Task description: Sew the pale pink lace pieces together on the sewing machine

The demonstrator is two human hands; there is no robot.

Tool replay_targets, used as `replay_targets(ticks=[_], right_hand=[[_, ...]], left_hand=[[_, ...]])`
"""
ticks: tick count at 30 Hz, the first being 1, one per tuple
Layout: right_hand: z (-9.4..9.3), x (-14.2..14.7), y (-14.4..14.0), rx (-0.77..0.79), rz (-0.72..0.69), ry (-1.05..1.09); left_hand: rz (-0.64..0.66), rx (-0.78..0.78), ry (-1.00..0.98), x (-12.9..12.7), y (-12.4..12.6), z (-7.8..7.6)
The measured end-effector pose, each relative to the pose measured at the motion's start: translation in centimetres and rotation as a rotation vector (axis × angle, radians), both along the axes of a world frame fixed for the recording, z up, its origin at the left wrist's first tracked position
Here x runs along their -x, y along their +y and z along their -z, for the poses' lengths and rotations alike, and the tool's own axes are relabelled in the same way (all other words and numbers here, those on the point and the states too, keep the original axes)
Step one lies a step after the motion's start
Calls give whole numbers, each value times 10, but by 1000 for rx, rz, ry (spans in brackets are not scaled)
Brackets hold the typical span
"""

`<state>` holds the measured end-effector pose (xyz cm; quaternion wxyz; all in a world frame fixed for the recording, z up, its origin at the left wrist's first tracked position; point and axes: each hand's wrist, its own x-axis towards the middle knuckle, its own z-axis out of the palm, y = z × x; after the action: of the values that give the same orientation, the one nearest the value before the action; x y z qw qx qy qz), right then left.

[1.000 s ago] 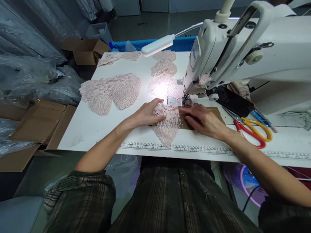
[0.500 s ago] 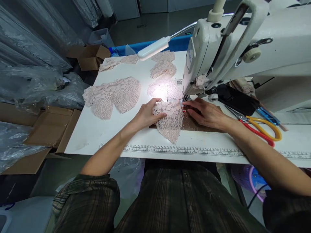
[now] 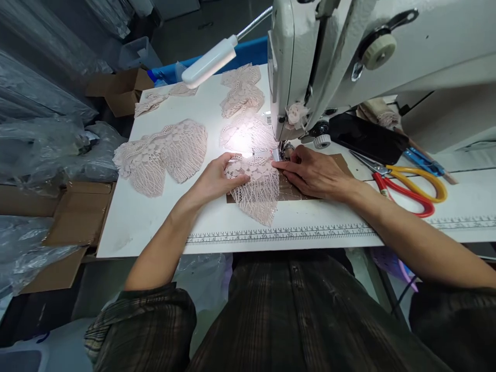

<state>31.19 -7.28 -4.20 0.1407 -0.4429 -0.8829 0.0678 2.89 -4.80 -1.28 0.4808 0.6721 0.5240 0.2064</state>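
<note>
Lying between the two hands at the centre of the frame, the lace piece [image 3: 258, 191] points its tapered end at the lower edge, its long axis running down and slightly right. Left hand [image 3: 215, 179]: thumb on top of the lace, thumb and index finger parted, left margin held. Right hand [image 3: 315, 173]: fingers loosely bent, index fingertip at the upper right corner of the lace; whether it pinches the cloth or only presses it cannot be told. The presser foot [image 3: 278, 154] stands beside that corner; the right hand is the nearer to it. A brown sheet [image 3: 296, 195] shows beneath the lace and right fingers, on a white table [image 3: 149, 227] with a printed ruler [image 3: 294, 232] along its near edge. Scissors [image 3: 382, 169] rest at right, a flat black object [image 3: 368, 139] just behind them. The sewing machine [image 3: 406, 72] fills the upper right. Farther back, a two-lobed lace panel [image 3: 166, 152] lies left of centre, near a tubular lamp [image 3: 211, 63]. Past the table, an open cardboard box [image 3: 120, 93] sits at upper left.
</note>
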Motion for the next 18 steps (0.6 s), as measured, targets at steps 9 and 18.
replay_targets(ticks=[9,18], right_hand=[[2,2,-5,43,29,33],[4,-2,-5,-24,-46,215]], left_hand=[[51,-292,235,3,-7,-3],[673,-557,128,3,-27,-9]])
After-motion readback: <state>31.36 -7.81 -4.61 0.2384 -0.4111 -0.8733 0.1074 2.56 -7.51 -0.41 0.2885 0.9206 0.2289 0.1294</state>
